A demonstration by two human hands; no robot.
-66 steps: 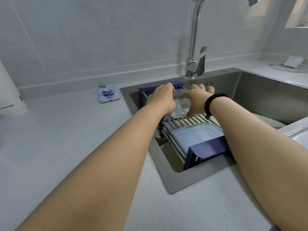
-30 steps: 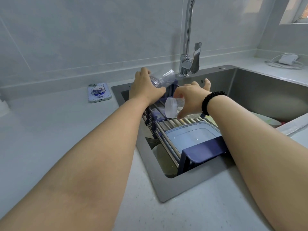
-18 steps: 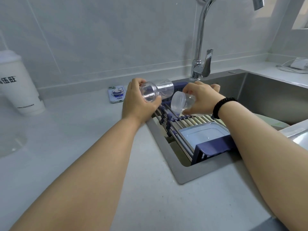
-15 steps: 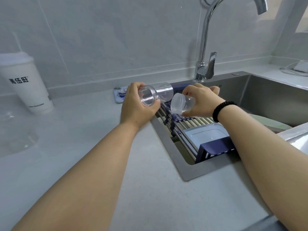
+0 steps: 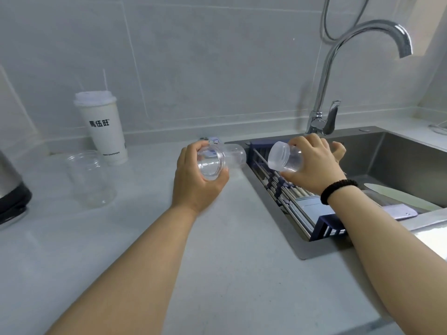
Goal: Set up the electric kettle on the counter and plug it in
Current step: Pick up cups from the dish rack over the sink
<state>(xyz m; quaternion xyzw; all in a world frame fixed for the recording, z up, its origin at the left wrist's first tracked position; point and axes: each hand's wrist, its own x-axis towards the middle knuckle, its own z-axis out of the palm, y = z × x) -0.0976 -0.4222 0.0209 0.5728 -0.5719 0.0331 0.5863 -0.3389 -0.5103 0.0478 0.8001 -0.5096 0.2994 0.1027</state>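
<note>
Kettle [image 5: 11, 189] now in view at counter's [image 5: 217, 274] far left edge, untouched. Left hand [image 5: 196, 182] grips one jar [image 5: 219, 160], right hand [image 5: 312, 165] another [image 5: 283, 159], both lifted from rack [image 5: 290, 197] toward counter.

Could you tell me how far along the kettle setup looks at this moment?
Hardly begun. The kettle stands at the counter's far left edge, untouched; no cord or socket shows. The left hand holds a clear open jar, the right hand a capped jar. Positioning and plugging in remain.
</note>
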